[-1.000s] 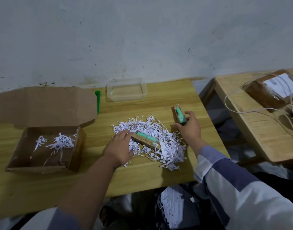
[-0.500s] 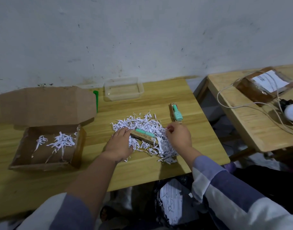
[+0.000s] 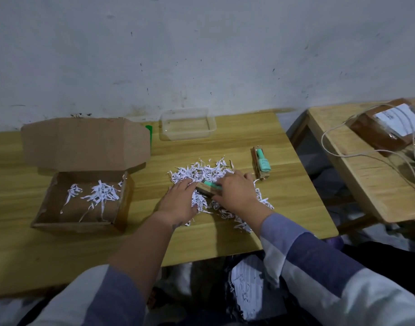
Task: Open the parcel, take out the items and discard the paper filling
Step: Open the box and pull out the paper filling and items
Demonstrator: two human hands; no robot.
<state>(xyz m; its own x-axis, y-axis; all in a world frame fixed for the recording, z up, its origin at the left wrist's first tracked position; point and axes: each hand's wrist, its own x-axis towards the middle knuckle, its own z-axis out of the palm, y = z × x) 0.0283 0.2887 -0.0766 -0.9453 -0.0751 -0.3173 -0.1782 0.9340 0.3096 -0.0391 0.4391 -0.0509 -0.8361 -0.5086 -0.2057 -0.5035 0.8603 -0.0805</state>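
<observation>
Showing two hands, two bottles.

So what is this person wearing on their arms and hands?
Bare hands, no gloves. The left hand has its sleeve pushed up, forearm bare; the right hand has its sleeve down to the wrist. Both sleeves have blue-grey and white blocks.
</observation>
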